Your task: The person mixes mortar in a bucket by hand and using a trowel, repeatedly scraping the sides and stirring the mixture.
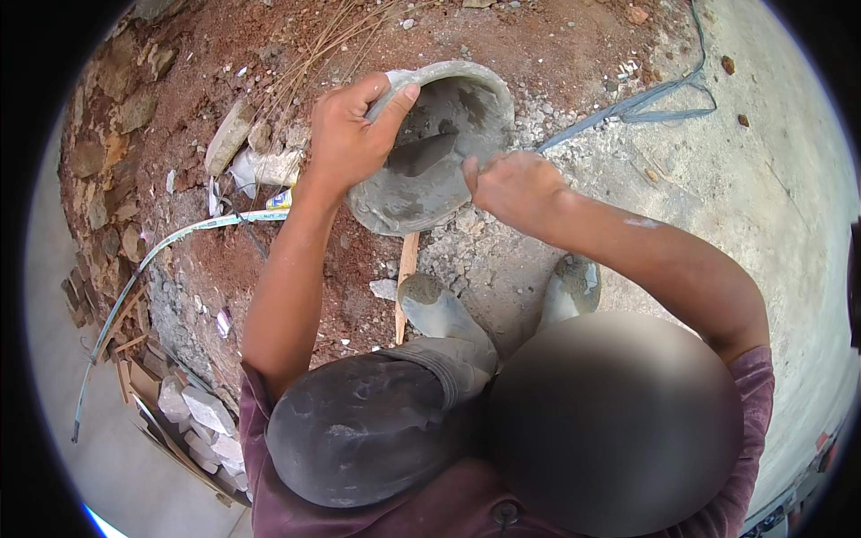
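Note:
Before me a round rubber bucket [494, 87], caked in grey cement, is tilted with its mouth towards me. My left hand [360, 131] grips its rim at the upper left, thumb over the lip and fingers outside. Inside lies the grey blade of what looks like a trowel [425, 153], coated with wet mortar. My right hand [516, 191] is closed in a fist at the bucket's right rim, around the trowel's handle, which the fingers hide. Wet grey mortar [403, 195] smears the bucket's inner wall.
My boots [437, 306], cement-crusted, stand just below the bucket. A wooden strip [407, 286] lies beside them. To the left are a bent pale hose or strip [181, 232], stones [229, 138] and broken blocks [208, 410]. A blue-grey strap [625, 107] crosses the concrete at right.

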`<state>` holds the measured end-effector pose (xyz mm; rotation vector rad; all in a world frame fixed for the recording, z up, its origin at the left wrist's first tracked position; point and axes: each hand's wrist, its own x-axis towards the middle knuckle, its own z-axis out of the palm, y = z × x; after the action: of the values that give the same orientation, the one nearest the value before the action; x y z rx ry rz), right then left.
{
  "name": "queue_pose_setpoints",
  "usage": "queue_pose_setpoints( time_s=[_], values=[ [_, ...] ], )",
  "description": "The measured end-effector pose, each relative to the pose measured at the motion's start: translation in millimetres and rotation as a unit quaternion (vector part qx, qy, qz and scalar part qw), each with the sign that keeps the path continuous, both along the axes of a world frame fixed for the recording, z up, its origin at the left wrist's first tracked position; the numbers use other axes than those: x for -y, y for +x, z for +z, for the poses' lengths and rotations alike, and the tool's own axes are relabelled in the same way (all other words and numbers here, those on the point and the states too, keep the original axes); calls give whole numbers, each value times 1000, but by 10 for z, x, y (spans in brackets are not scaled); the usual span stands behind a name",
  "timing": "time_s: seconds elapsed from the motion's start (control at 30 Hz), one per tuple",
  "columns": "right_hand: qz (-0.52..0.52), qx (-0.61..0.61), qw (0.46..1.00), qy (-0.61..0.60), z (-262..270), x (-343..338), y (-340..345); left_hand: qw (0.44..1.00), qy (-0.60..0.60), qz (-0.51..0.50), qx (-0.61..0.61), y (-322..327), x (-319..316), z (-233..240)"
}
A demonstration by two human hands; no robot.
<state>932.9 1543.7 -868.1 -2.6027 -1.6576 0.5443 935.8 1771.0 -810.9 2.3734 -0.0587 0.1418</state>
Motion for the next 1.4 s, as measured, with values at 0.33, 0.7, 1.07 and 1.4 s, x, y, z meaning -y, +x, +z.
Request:
queue_pose_setpoints(
  time_s=[0.33, 0.7, 1.07, 1.4],
  values=[
    [-152, 20, 986, 71, 121, 217, 156, 991, 27, -44, 122, 166, 127, -140],
    [-178, -59, 982, 9, 421, 145, 144, 993, 109, 27, 39, -22, 189, -31],
    [-174, -175, 968, 37, 607, 37, 23, 927, 267, -17, 263, -384, -238, 396],
    [-294, -174, 934, 103, 265, 303, -162, 904, 361, -78, 216, -729, -569, -426]
  ],
)
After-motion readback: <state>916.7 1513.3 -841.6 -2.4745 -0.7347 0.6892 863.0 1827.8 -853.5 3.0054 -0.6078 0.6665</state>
